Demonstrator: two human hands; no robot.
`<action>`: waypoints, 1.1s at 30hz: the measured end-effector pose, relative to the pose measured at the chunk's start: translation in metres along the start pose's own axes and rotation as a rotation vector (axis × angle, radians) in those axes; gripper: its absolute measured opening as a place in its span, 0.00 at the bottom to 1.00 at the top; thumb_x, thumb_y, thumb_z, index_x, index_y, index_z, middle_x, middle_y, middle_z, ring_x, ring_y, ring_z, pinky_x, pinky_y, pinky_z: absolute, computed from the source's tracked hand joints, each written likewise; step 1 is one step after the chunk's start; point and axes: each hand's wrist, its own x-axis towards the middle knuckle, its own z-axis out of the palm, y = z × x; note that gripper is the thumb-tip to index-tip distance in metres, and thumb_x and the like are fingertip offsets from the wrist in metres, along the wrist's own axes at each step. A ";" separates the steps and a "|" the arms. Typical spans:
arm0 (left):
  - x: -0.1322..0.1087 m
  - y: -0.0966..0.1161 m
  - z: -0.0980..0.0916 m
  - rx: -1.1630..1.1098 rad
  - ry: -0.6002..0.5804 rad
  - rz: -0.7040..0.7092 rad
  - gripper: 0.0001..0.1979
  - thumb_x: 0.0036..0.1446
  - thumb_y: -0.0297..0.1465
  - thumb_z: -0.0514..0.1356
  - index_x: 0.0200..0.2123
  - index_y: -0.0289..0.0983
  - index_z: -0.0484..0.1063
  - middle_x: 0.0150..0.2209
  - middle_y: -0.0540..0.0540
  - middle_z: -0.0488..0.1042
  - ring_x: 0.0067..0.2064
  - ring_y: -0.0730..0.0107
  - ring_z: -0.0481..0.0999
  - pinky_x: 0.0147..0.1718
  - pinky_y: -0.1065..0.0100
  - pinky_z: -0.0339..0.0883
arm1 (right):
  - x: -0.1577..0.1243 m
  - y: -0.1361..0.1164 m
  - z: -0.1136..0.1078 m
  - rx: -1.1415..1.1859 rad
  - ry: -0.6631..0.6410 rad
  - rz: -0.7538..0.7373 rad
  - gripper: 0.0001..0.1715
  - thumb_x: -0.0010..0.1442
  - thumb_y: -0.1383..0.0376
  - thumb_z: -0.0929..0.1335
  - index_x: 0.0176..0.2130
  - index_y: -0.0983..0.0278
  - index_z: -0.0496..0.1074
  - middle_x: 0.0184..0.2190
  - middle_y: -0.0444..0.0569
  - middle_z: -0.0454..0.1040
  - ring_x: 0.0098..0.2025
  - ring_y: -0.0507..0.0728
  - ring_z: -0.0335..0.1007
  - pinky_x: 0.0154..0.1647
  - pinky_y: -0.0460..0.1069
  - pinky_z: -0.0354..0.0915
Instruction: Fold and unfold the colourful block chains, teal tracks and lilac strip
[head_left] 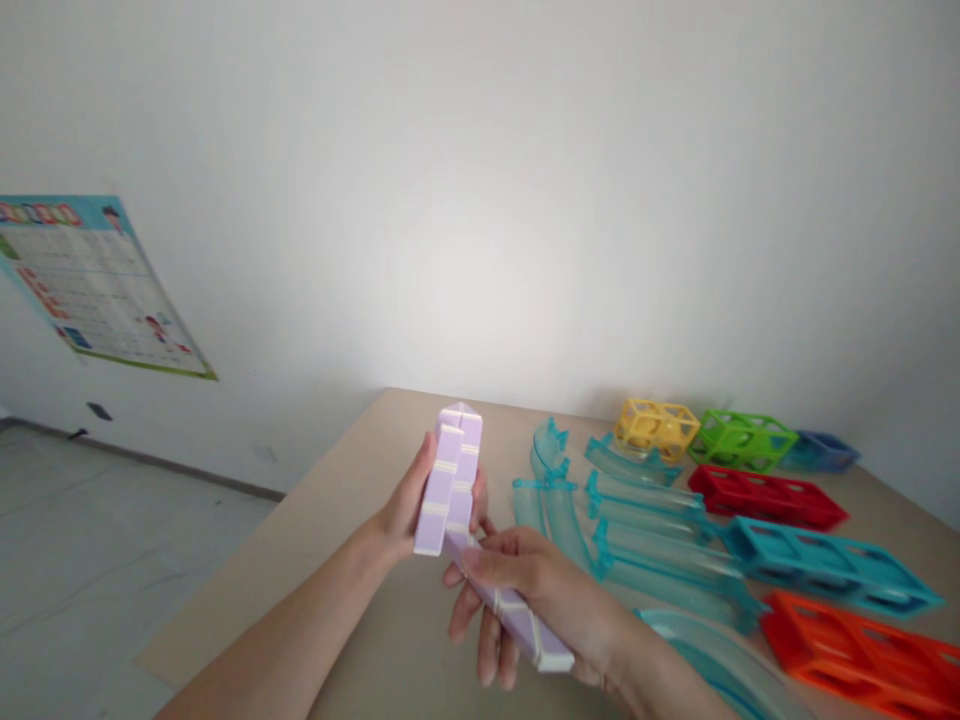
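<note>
Both my hands hold pale purple plastic pieces with white bands above a tan table [352, 470]. My left hand [409, 505] grips an upright purple piece [452, 465] from the left, thumb along its side. My right hand [532, 590] is closed on a second purple piece [517, 615] that slants down to the right from the foot of the upright one. The two pieces touch where they meet, between my hands.
Several clear teal curved track pieces [637, 530] lie in a row to the right. Beyond them sit lattice blocks: yellow [656, 428], green [742, 438], blue [821, 450], red [765, 497], teal [825, 565] and orange [870, 650]. A poster [90, 285] hangs on the left wall.
</note>
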 end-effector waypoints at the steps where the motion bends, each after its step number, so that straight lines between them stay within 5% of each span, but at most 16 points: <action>1: -0.001 0.002 0.001 -0.014 0.003 0.053 0.38 0.48 0.65 0.44 0.24 0.34 0.70 0.18 0.46 0.68 0.22 0.67 0.68 0.31 0.64 0.66 | -0.001 -0.002 0.000 0.013 -0.026 -0.034 0.25 0.53 0.51 0.70 0.38 0.70 0.70 0.26 0.54 0.77 0.19 0.54 0.73 0.15 0.43 0.66; 6: -0.005 0.002 0.003 0.024 0.009 0.128 0.38 0.46 0.66 0.45 0.24 0.35 0.70 0.19 0.45 0.68 0.23 0.66 0.68 0.32 0.63 0.66 | -0.001 -0.001 -0.001 0.004 -0.080 -0.060 0.27 0.54 0.48 0.69 0.40 0.69 0.68 0.28 0.54 0.77 0.21 0.56 0.75 0.16 0.44 0.67; 11: -0.006 -0.005 0.003 0.146 0.030 0.060 0.38 0.42 0.67 0.48 0.24 0.34 0.69 0.19 0.45 0.69 0.22 0.68 0.67 0.23 0.68 0.61 | 0.006 0.007 -0.003 -0.063 0.073 0.010 0.24 0.54 0.49 0.67 0.31 0.70 0.70 0.19 0.51 0.74 0.16 0.54 0.71 0.11 0.43 0.62; 17: -0.004 -0.012 0.000 0.545 0.133 -0.094 0.33 0.45 0.61 0.55 0.24 0.32 0.69 0.18 0.50 0.64 0.19 0.76 0.60 0.17 0.73 0.51 | 0.012 0.014 -0.004 -0.348 0.305 0.093 0.13 0.53 0.60 0.67 0.25 0.68 0.68 0.16 0.46 0.71 0.14 0.52 0.69 0.10 0.42 0.62; 21: -0.003 -0.010 -0.003 0.429 0.207 -0.060 0.32 0.50 0.60 0.52 0.26 0.34 0.69 0.19 0.48 0.67 0.19 0.73 0.65 0.18 0.72 0.57 | 0.005 0.004 -0.005 -0.286 0.211 0.095 0.06 0.51 0.65 0.66 0.29 0.67 0.66 0.20 0.47 0.74 0.15 0.52 0.70 0.11 0.42 0.63; 25: -0.003 -0.005 -0.009 0.309 0.265 -0.029 0.32 0.51 0.59 0.52 0.28 0.33 0.71 0.19 0.45 0.71 0.19 0.70 0.69 0.18 0.72 0.60 | -0.003 -0.006 -0.010 -0.171 0.102 0.025 0.12 0.53 0.60 0.66 0.30 0.69 0.69 0.22 0.52 0.76 0.17 0.55 0.73 0.13 0.43 0.64; 29: 0.000 -0.005 -0.012 0.228 0.348 0.093 0.32 0.50 0.59 0.53 0.27 0.33 0.71 0.19 0.47 0.71 0.19 0.72 0.69 0.18 0.73 0.60 | 0.000 -0.007 -0.016 0.124 0.179 -0.057 0.29 0.59 0.49 0.59 0.30 0.72 0.72 0.20 0.54 0.75 0.17 0.55 0.72 0.14 0.44 0.63; 33: 0.003 -0.007 -0.008 0.154 0.499 0.396 0.34 0.44 0.62 0.55 0.27 0.34 0.71 0.18 0.48 0.72 0.20 0.71 0.70 0.20 0.72 0.62 | 0.007 0.001 -0.016 0.232 0.232 -0.325 0.26 0.56 0.52 0.62 0.28 0.73 0.74 0.25 0.55 0.75 0.21 0.55 0.73 0.19 0.46 0.68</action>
